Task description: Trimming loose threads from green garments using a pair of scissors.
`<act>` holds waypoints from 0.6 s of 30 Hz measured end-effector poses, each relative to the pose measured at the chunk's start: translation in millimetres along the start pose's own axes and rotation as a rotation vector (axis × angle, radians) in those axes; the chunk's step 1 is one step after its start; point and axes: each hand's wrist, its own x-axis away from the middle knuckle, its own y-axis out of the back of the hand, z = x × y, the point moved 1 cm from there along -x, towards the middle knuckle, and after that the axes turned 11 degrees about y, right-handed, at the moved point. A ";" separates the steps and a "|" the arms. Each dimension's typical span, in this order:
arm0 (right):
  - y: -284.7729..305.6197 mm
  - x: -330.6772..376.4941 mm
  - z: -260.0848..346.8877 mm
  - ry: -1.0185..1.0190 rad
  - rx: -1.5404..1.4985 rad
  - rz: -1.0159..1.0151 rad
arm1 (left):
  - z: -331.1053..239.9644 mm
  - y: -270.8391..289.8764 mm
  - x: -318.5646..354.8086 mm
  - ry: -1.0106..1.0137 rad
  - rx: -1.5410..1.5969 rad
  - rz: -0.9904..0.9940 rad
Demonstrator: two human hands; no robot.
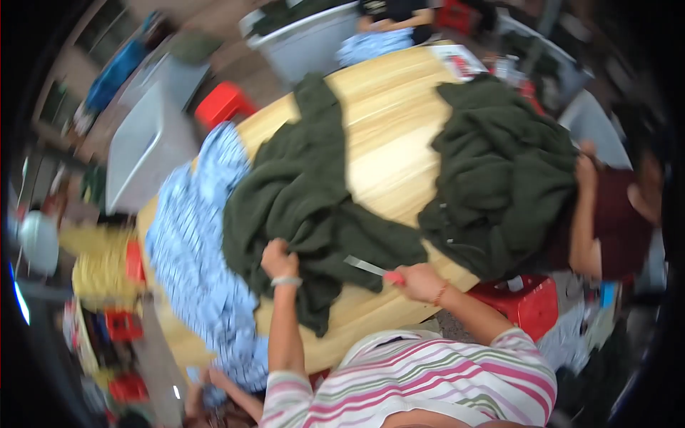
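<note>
A dark green garment [292, 178] lies bunched on the wooden table [385, 143] in front of me, one sleeve-like part stretching to the far edge. My left hand [278, 260] is closed on a fold of it near its lower edge. In my right hand [422, 282] is a red-handled tool with a flat metal blade [365, 266]. The blade points left over the green cloth; whether it touches the cloth, I cannot tell. Blur hides the exact kind of tool.
A blue striped garment [200, 250] lies left, where a person's hands [214, 378] hold its end. Another dark green garment [499, 171] lies right, beside a person in maroon [621, 221]. Grey bins [153, 150], a red stool [222, 104] and another person stand beyond.
</note>
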 end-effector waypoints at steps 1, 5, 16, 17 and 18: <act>-6.1 -5.4 5.1 -0.016 0.039 0.090 | 7.2 -3.7 -0.1 0.112 0.260 0.065; -2.7 -22.7 37.5 0.083 0.082 0.334 | -89.2 53.4 18.4 0.027 0.951 0.329; 107.8 30.8 -16.7 -0.285 -0.071 -0.213 | -245.4 128.8 110.8 -1.000 0.838 0.589; 120.0 65.4 -44.2 -0.297 -0.086 -0.227 | -250.6 126.6 110.7 -0.996 0.779 0.497; 134.2 97.0 -72.2 -0.298 -0.105 -0.231 | -254.4 120.9 110.0 -1.020 0.786 0.426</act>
